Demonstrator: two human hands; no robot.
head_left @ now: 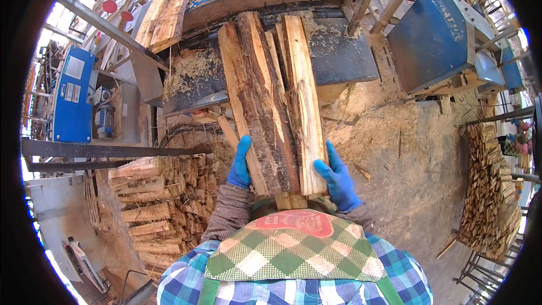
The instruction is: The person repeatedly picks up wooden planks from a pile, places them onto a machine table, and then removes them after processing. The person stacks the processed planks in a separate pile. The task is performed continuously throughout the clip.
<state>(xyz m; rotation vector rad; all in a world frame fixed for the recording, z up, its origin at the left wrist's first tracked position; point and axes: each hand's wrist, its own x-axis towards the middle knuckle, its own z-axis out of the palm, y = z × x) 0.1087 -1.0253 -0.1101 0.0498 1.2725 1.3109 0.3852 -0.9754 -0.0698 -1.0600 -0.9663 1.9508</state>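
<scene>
Between my two blue-gloved hands lies a bundle of rough wooden slabs, some with bark. My left hand (240, 164) presses on the left side of the bundle, against a bark-edged slab (248, 99), its other fingers partly hidden beneath. On the right, my right hand (337, 178) grips a pale slab (303, 93), thumb on its top face and fingers along its outer edge. Narrower strips (276, 62) sit between the outer slabs. The far ends rest over the sawdust-strewn dark metal machine bed (344, 59); the near ends reach close to my checked apron (293, 248).
A stack of cut slabs (164, 209) stands at my left, another long pile (488, 192) far right. Blue machine housings (432, 39) flank the bed, with a blue panel (74, 96) at left. Long boards (169, 8) lie at the upper left. Sawdust covers the floor (395, 152).
</scene>
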